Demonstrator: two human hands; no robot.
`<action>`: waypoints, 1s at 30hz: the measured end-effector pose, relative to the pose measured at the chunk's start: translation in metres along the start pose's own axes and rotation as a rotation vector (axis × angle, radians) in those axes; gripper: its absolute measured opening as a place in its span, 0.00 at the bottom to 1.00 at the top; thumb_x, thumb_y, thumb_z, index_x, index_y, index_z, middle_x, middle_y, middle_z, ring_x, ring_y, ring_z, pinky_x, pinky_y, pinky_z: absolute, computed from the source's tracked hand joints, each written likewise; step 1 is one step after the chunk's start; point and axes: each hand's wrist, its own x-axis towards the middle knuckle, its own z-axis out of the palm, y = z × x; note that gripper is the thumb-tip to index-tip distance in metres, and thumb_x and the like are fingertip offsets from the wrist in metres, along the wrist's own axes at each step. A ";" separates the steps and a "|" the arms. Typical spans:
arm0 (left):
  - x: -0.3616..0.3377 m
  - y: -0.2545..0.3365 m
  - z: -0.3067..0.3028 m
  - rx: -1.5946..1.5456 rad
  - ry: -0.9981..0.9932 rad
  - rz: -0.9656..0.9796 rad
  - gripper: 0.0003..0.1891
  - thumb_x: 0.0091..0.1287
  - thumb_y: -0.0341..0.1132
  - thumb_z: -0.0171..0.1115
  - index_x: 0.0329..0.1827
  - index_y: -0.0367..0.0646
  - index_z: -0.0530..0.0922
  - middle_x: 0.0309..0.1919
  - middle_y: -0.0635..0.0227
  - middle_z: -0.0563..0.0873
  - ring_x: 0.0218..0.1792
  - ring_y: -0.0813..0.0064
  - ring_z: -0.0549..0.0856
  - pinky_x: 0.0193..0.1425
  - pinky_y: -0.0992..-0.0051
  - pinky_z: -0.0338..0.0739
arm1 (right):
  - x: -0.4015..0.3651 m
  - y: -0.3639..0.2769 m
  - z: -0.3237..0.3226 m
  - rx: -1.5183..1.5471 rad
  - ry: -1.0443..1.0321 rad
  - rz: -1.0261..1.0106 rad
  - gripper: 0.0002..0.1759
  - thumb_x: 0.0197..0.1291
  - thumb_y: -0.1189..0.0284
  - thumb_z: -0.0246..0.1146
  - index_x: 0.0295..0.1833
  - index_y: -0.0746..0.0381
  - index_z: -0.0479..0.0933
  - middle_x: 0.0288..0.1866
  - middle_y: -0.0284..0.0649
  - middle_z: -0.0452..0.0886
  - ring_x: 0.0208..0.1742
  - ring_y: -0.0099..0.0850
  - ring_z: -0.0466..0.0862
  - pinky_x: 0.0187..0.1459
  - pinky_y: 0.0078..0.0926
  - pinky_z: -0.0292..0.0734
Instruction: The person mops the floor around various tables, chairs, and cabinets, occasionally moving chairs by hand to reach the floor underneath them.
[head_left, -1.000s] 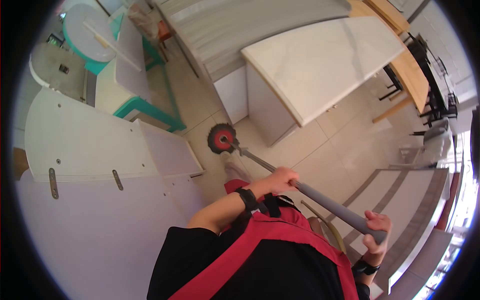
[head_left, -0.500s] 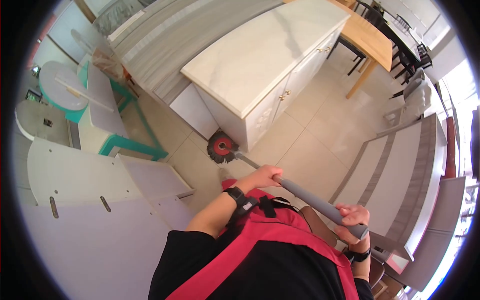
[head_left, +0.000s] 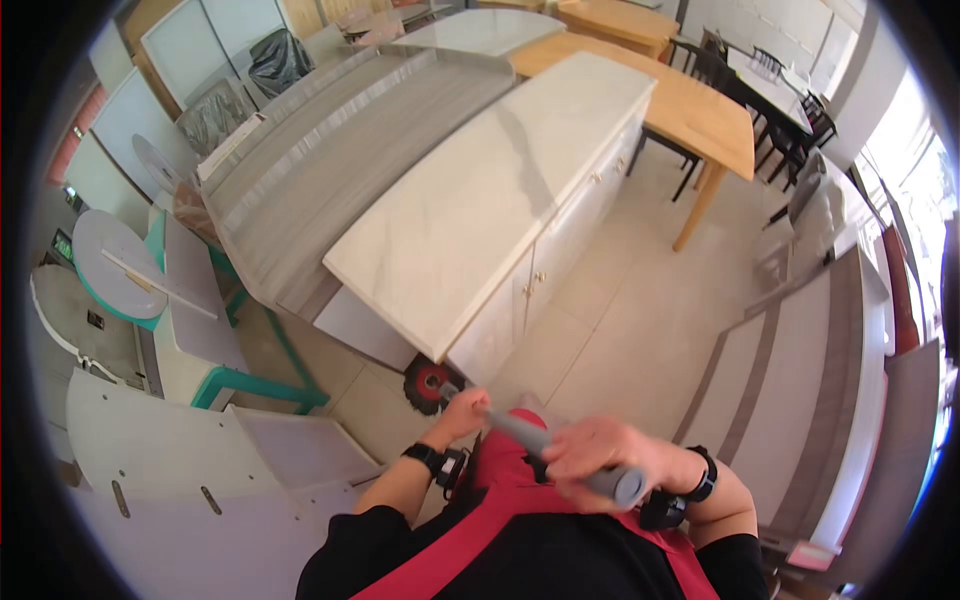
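A grey mop handle point(head_left: 520, 431) slants up from the floor toward my body. Its round red and dark mop head point(head_left: 429, 386) rests on the tiles beside the near corner of a marble-topped cabinet point(head_left: 490, 200), which partly hides it. My left hand point(head_left: 463, 412) is wrapped round the lower part of the handle. Close to the handle's top end, my right hand point(head_left: 600, 452) grips it, slightly blurred.
Left of me are white panels point(head_left: 180, 460) and a desk with a green frame point(head_left: 205, 340). Grey-striped boards point(head_left: 790, 390) lean at the right. Behind stand a wooden table point(head_left: 720, 125) and black chairs point(head_left: 800, 135).
The view has tilted up, showing more of the room. My right hand has moved left and closer to my left hand, and the handle now looks shorter and points more toward me.
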 end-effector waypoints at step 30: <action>0.177 0.038 0.150 -0.023 0.704 -0.451 0.15 0.43 0.28 0.71 0.28 0.43 0.71 0.26 0.67 0.75 0.29 0.67 0.74 0.34 0.73 0.68 | 0.076 0.187 -0.345 0.684 -0.620 0.042 0.26 0.34 0.91 0.63 0.44 0.58 0.79 0.53 0.37 0.78 0.27 0.46 0.76 0.32 0.39 0.73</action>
